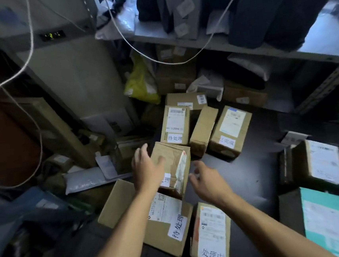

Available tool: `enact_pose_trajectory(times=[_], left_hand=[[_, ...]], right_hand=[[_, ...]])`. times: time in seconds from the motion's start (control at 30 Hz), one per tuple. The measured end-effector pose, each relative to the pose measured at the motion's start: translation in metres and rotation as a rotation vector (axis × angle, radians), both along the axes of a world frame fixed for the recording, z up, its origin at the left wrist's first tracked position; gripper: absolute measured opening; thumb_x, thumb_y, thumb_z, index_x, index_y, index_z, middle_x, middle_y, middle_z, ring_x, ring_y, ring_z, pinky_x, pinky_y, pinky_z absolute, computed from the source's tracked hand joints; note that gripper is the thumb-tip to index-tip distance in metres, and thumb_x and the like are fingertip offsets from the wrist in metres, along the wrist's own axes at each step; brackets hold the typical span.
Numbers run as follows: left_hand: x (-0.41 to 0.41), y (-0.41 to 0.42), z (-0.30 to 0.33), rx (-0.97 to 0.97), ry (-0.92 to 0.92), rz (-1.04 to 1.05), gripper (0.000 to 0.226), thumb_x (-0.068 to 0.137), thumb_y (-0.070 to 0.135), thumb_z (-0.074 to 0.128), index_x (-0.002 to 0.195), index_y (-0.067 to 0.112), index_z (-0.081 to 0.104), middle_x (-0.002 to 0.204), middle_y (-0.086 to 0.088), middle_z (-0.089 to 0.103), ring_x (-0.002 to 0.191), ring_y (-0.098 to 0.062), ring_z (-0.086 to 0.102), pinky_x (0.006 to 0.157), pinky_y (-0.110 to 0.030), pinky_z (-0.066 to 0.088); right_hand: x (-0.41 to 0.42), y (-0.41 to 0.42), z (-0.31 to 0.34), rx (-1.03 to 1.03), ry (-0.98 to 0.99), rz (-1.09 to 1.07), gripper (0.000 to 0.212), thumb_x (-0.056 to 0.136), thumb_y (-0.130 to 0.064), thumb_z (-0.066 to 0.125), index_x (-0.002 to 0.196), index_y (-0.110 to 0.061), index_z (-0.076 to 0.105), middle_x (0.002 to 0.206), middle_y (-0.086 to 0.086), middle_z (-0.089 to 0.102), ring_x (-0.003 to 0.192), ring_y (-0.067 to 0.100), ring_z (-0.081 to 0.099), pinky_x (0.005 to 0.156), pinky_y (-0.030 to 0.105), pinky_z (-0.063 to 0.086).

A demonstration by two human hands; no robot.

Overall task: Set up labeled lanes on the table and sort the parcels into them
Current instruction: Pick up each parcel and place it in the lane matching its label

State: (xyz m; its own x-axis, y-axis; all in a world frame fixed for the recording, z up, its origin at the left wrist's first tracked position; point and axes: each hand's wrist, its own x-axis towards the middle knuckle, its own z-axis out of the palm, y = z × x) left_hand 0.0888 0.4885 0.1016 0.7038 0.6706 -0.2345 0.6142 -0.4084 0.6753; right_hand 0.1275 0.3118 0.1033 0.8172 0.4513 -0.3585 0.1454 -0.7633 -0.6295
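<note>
A: Where do the parcels sit?

B: I see cardboard boxes grouped on the dark table (251, 174), each with a handwritten tag, probably so every lane reads at a glance. The crumpled box (173, 165) lies mid-table.

A: And the hands?

B: My left hand (145, 170) rests flat on that box, fingers spread, apparently steadying it. My right hand (207, 180) hovers just beside it, fingers loosely curled, holding nothing.
</note>
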Motion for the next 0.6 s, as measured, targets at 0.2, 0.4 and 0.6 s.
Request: enact_pose_trajectory(times=[0.2,0.4,0.6], left_hand=[[0.001,0.031,-0.018,-0.395,0.106,-0.006,0.046,0.101,0.032,0.048,0.145,0.018,0.045,0.143,-0.009,0.053,0.128,-0.025,0.052,0.107,-0.039,0.042],[0.0,0.025,-0.018,-0.41,-0.004,-0.051,0.028,0.098,0.023,0.051,0.124,0.028,0.061,0.113,0.006,0.07,0.099,-0.011,0.064,0.078,-0.025,0.047],[0.009,0.008,0.006,-0.381,-0.086,-0.085,0.039,0.096,0.032,0.055,0.134,0.029,0.056,0.124,0.006,0.066,0.107,-0.013,0.063,0.092,-0.036,0.052]], right_hand=[[-0.004,0.038,-0.027,0.037,0.3,-0.105,0.052,0.096,-0.036,0.047,0.142,-0.014,0.039,0.136,0.011,0.058,0.118,0.032,0.058,0.089,0.03,0.046],[-0.017,0.059,-0.028,0.193,0.322,-0.205,0.04,0.091,-0.03,0.047,0.13,-0.022,0.05,0.121,0.001,0.065,0.095,0.013,0.059,0.075,0.023,0.043],[-0.011,0.034,-0.001,0.363,0.232,-0.287,0.025,0.089,-0.029,0.049,0.11,-0.032,0.06,0.098,-0.012,0.069,0.086,0.002,0.063,0.065,0.011,0.046]])
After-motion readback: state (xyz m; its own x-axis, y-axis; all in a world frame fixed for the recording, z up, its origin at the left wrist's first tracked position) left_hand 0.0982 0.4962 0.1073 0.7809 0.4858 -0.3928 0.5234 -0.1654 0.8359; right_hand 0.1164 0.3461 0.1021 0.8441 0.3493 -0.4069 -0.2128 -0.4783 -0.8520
